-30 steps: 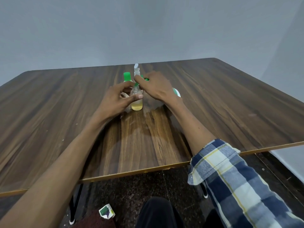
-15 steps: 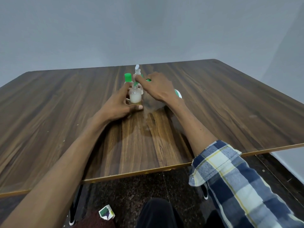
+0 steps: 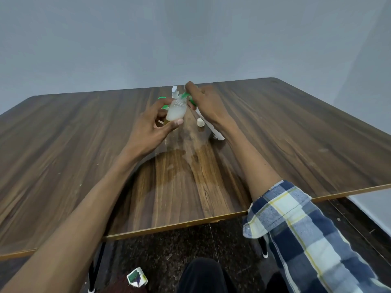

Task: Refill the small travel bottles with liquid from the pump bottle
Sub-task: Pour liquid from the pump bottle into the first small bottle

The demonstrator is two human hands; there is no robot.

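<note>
My left hand grips a small travel bottle holding cloudy liquid. The bottle is lifted off the wooden table and tilted, its open neck up against the green pump head. My right hand wraps around the top of the white pump bottle, which leans toward me under my wrist. Most of the pump bottle is hidden by that hand.
A small beige cap lies on the table just right of the held bottle. A green-capped bottle and a white-tipped bottle stand behind my left hand. A wrapper lies on the dark floor.
My left hand has lifted the small bottle off the table and tilted its neck up to the pump head. My right hand stayed on the pump bottle.
</note>
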